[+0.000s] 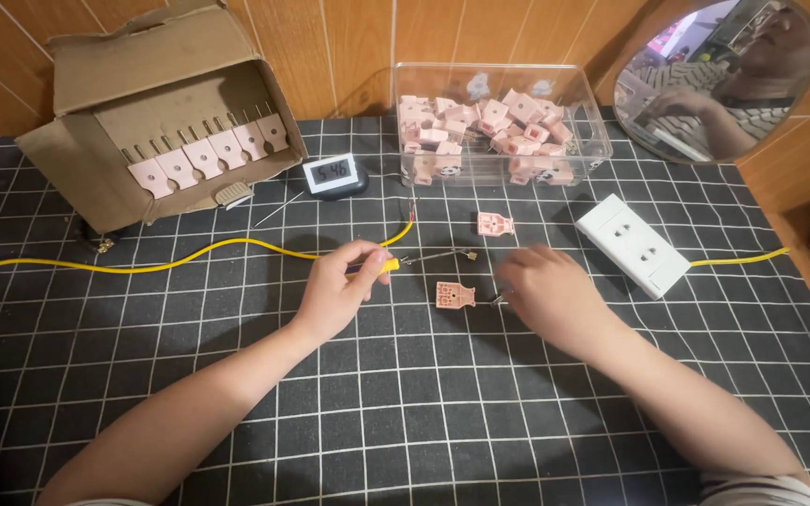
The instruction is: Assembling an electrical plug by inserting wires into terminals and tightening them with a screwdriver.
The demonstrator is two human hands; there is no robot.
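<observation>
— What sits closest to the viewer?
— Two bare forearms over the black cloth with a white grid (pixel 405 412), rising from the bottom corners and converging toward the middle.
— And the left hand (pixel 335 290)?
— Knuckles up, fingers curled shut around a small screwdriver with a yellow handle (pixel 382 265). Its long axis runs nearly level, the thin metal shaft pointing toward three o'clock, tip just short of centre.
— The right hand (pixel 550 295)?
— Palm down, fingers bent inward toward nine o'clock. A bit of metal shows at its fingertips, but whether it pinches it, I cannot tell.
— What lies between the hands?
— A small pink plastic plug piece (pixel 455 294), flat on the cloth, just beside the right fingertips. A second pink piece (pixel 495 224) lies at twelve o'clock from it, apart.
— Further out?
— A yellow cable (pixel 142 267) trails off toward nine o'clock. A white socket strip (pixel 633 245) sits at two o'clock, a clear plastic tub of pink pieces (pixel 494 122) at twelve, a small digital timer (pixel 333 174) at eleven, and an open cardboard box with a row of pink plugs (pixel 171 131) at ten.
</observation>
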